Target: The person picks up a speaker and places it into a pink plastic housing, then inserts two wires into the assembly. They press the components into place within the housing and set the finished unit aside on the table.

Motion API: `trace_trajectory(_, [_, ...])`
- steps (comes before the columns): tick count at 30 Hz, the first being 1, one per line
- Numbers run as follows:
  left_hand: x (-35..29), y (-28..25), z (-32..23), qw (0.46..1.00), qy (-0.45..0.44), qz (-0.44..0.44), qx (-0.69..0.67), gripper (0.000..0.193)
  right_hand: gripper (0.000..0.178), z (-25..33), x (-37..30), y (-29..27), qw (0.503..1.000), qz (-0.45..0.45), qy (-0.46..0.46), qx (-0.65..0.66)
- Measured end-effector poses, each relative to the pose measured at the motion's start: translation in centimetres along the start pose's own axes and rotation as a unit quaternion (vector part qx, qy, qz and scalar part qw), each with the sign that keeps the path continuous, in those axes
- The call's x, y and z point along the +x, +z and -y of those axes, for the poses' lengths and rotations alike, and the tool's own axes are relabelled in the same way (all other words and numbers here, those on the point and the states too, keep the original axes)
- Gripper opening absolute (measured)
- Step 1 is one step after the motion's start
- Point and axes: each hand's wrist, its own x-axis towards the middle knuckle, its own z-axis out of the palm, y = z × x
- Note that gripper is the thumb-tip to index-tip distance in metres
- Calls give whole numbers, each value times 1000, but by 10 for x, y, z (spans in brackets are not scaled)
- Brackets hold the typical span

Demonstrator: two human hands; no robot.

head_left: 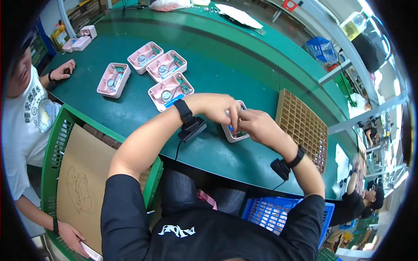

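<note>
Both of my hands meet over a pale pink plastic housing point(237, 138) on the green table, which stands close to the table's front edge. My left hand point(221, 108) reaches across from the left, its fingers bent and pinched together over the housing. From the right comes my right hand point(260, 125), with thumb and fingers closed at the same spot. What the fingertips hold is hidden, and so is most of the housing's inside. Left of them, an open pink housing point(156, 96) shows a round speaker, a blue part and a green circuit board.
Several similar housings, one of them apart point(114, 81), lie farther left. On the right is a brown divided tray point(302, 126). A green crate point(50, 174) holding cardboard and a blue basket point(270, 215) flank my lap. A co-worker's hand point(64, 69) rests on the table's left end.
</note>
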Motion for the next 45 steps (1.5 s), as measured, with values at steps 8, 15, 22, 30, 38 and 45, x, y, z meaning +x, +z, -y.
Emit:
trace_trajectory(8, [-30,-42,-1,855,-415,-127,285,32,57,72,2,7,989,-94,78,81])
trace_trajectory(15, [-42,-38,-11,787,-496,-43,364,63,56,-18,34,37,914,-181,224,-284])
trace_trajectory(22, [-49,-37,14,754,-544,-20,367,63,39,-22,14,38,939,-168,301,-24])
trace_trajectory(30, [-20,-15,-16,865,-366,-8,341,67,28,-72,-151,13,826,-273,477,-124])
trace_trajectory(38, [-19,-17,-19,874,-353,-70,327,63,22,-135,-418,28,676,-191,691,-171])
trace_trajectory(45, [-22,-20,8,895,-405,-13,186,54,25,-173,-427,34,600,-235,760,-83])
